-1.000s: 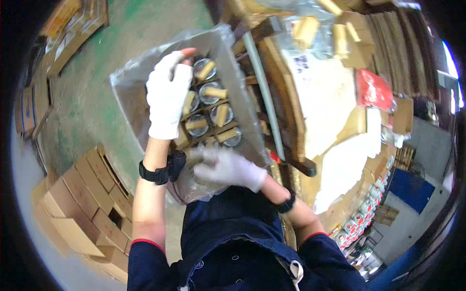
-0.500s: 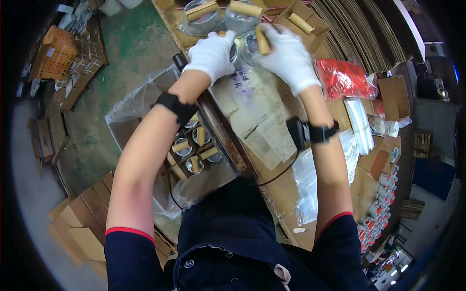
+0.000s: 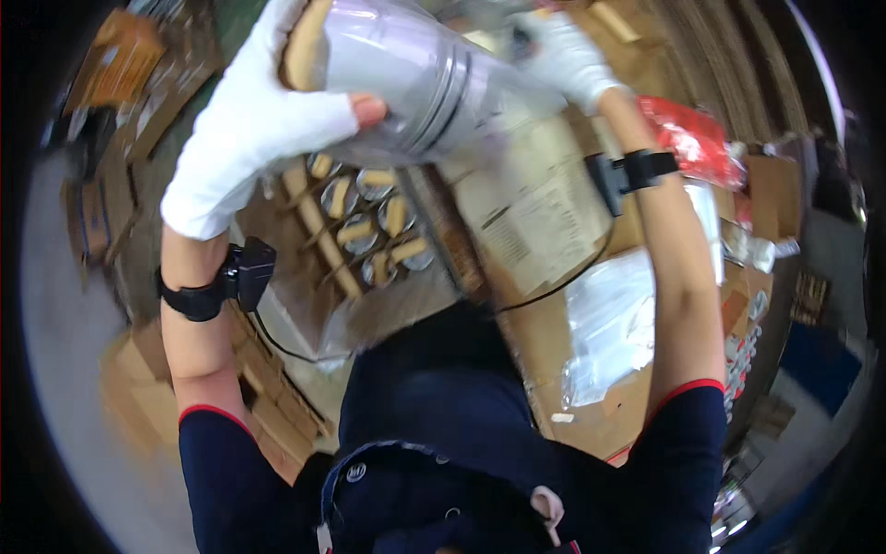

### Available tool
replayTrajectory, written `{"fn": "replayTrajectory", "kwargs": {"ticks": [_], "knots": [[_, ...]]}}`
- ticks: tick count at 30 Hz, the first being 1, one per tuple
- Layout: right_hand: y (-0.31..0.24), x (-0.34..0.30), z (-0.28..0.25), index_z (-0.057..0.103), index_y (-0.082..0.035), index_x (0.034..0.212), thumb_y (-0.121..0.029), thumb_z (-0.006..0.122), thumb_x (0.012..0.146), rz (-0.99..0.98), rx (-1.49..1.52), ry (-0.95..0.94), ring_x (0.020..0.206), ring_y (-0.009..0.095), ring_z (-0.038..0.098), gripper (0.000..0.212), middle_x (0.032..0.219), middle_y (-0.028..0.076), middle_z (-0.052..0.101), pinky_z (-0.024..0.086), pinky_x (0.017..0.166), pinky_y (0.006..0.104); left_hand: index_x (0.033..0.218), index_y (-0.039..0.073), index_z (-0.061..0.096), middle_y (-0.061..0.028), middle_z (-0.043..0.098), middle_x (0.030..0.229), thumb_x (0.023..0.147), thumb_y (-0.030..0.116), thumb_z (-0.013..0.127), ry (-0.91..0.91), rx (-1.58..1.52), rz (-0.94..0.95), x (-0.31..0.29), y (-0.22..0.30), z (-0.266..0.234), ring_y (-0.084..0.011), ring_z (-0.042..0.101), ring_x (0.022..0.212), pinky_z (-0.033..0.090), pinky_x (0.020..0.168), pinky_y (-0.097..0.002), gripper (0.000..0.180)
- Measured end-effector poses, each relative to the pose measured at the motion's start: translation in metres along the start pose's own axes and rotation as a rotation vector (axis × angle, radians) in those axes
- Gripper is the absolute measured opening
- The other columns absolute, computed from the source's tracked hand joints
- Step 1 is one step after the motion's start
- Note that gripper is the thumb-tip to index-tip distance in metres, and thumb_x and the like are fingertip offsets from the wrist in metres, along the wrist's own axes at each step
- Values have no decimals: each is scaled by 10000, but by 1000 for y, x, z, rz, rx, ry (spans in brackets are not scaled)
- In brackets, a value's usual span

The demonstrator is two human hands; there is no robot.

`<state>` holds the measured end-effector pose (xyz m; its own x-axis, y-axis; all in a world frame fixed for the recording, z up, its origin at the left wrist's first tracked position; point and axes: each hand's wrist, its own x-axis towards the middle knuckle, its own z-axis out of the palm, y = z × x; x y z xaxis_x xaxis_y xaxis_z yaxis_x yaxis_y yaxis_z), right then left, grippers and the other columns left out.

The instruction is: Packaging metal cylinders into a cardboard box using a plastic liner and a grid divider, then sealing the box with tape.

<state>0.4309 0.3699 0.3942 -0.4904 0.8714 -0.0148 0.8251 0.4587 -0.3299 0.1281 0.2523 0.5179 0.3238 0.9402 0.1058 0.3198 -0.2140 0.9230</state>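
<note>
A large clear jar (image 3: 406, 74) wrapped in plastic, with dark rings round it and a tan end piece (image 3: 305, 46), fills the top middle of the head view. My left hand (image 3: 254, 125) is closed round its left end, the thumb's bare tip showing out of the white glove. The jar lies tilted in the air above an open box. My right hand (image 3: 563, 60), also white-gloved, is at the table's far side beside other clear, shiny objects. Its fingers are smeared by motion, so I cannot tell whether they grip anything.
Below the jar, the plastic-lined box (image 3: 323, 305) holds several glass jars (image 3: 355, 231) with tan pieces, between dividers. Papers (image 3: 517, 222), clear plastic bags (image 3: 604, 323) and a red plastic-wrapped bundle (image 3: 688, 138) lie on the table. Cardboard sheets (image 3: 720, 65) stand at the far right.
My left hand has moved left and up toward the camera, lifting a jar off the table over the box. My right hand has shifted slightly right and farther away.
</note>
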Motion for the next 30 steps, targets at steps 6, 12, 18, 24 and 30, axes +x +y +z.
{"fn": "replayTrajectory", "kwargs": {"ticks": [6,12,18,24,30], "knots": [[26,-41,-3,506,-56,1328,-162,722,774,239,839,76,976,204,644,604,1091,103,651,532,824,311,1237,142,505,-55,579,1143,638,241,803,-118,64,-504,-133,-55,-17,-194,540,1081,452,914,-332,676],[-105,-169,-21,467,-34,1333,-113,614,889,571,1383,125,1025,201,618,474,1149,101,614,531,866,338,1241,26,518,-217,649,1099,612,313,797,-629,490,-884,-255,-232,32,-360,634,1024,508,871,-417,746],[-242,-157,54,468,-48,1337,-24,783,675,311,1153,-438,1036,181,586,734,1173,72,587,505,872,318,1108,110,560,-157,657,1080,732,377,750,-432,748,-569,-341,-324,127,-283,634,1051,535,773,-415,499],[-306,-106,237,506,-84,1295,-72,812,634,491,1536,-588,993,129,558,728,1075,30,595,470,870,274,1293,114,564,-135,538,1326,925,359,529,-110,446,-771,-393,-372,175,-274,530,1194,486,923,-411,444],[-310,-71,400,546,-32,1205,-329,835,563,74,799,-462,922,317,639,764,1067,206,622,526,795,341,1451,156,404,-193,402,1458,961,313,480,-457,633,-1037,-322,-324,174,-396,314,1388,271,1083,-638,520]]}}
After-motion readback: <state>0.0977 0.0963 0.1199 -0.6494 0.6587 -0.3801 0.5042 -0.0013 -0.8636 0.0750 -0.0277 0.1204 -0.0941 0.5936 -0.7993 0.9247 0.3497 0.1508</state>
